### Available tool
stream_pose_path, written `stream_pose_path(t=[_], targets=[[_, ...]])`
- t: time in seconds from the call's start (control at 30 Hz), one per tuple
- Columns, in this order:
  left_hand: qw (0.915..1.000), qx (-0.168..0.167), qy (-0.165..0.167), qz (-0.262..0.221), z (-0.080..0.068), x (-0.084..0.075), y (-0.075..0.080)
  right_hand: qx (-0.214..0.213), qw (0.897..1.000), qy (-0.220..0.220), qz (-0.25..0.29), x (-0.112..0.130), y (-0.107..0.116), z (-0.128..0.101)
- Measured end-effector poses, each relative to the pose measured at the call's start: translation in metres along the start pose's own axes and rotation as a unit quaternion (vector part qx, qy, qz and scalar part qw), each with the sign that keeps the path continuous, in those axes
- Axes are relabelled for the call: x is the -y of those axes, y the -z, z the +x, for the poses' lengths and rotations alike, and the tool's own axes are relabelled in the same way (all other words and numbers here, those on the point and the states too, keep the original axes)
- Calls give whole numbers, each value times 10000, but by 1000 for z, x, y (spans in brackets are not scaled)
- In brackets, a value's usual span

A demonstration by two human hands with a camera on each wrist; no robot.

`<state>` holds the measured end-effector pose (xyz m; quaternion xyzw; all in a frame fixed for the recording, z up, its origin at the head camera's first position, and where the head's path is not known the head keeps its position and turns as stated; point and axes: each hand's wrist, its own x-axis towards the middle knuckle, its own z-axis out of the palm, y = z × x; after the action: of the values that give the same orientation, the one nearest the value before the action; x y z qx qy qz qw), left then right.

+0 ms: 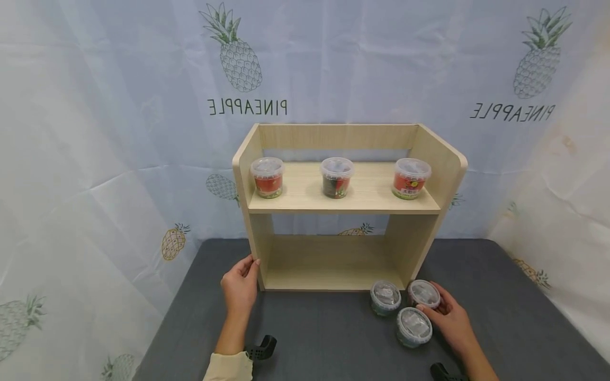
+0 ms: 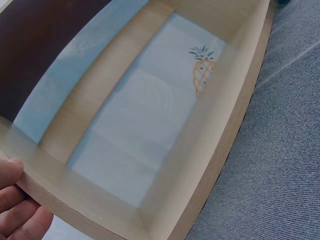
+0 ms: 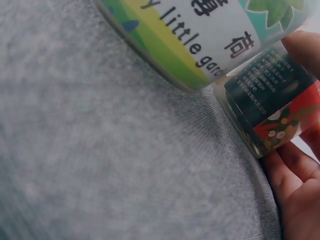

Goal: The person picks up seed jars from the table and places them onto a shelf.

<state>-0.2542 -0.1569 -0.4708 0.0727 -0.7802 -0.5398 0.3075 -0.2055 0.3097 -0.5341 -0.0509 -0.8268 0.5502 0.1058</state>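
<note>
R hand (image 1: 450, 320): clamped on red-label tub (image 1: 423, 294)
Mint tub (image 3: 185, 35): just nearside of R grip
3rd tub (image 1: 385, 298): L of R grip
L hand (image 1: 240, 286): pinching shelf unit (image 1: 295, 210) at L edge
Shelved: 3 tubs (image 1: 337, 178) up top, beyond grips; prob. half done, 3 left

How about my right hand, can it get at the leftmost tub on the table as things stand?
Probably not directly: your right hand grips another tub, and that one and the front tub stand between your hand and the leftmost tub.
</note>
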Motion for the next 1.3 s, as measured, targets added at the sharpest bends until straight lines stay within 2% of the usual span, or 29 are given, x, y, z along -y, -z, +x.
stream_pose_path(t=[0.3, 1.03, 1.3], targets=[[9999, -128, -51, 0, 1, 1, -2, 21, 9994, -298, -153, 0, 2, 1], [9999, -94, -94, -39, 2, -1, 0, -73, 9999, -29, -95, -3, 0, 4], [9998, -136, -124, -31, 1, 1, -2, 62, 9999, 49, 119, -2, 1, 0]])
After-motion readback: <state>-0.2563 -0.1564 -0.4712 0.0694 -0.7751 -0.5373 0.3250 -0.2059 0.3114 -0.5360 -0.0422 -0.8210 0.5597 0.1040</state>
